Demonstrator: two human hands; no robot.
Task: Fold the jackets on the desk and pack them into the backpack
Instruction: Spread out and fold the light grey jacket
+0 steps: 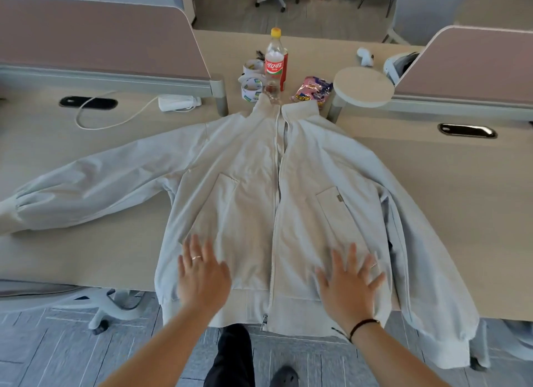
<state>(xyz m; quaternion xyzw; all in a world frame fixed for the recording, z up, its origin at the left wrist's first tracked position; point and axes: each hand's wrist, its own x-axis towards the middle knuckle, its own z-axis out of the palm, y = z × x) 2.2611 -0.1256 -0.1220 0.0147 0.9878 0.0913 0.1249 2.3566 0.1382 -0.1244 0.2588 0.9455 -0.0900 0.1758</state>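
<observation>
Head view. A pale grey zip jacket [259, 190] lies front-up and spread on the desk [447, 184], collar toward the far edge, its hem hanging over the near edge. The left hand [202, 274] and right hand [350, 280] rest flat on the lower front panels, one on each side of the zip, fingers straight and spread; neither grasps the cloth. The left sleeve [95, 184] lies stretched out across the desk, while the right sleeve [427, 271] runs down beside the body and droops past the desk edge. No backpack is in view. Risks, as judged: the overhanging hem and right sleeve may drag the garment off the desk once the palms lift; smoothing toward the collar may push it into the clear plastic bottle [275, 60], which stands just beyond the collar and could topple; a fold made over the half-open zip may trap creases. Legible writing: the bottle's red label carries white Chinese Coca-Cola lettering; the tape rolls [251, 82] beside it bear green print too small to read, as is the small tag on the right-hand pocket [339, 197].
</observation>
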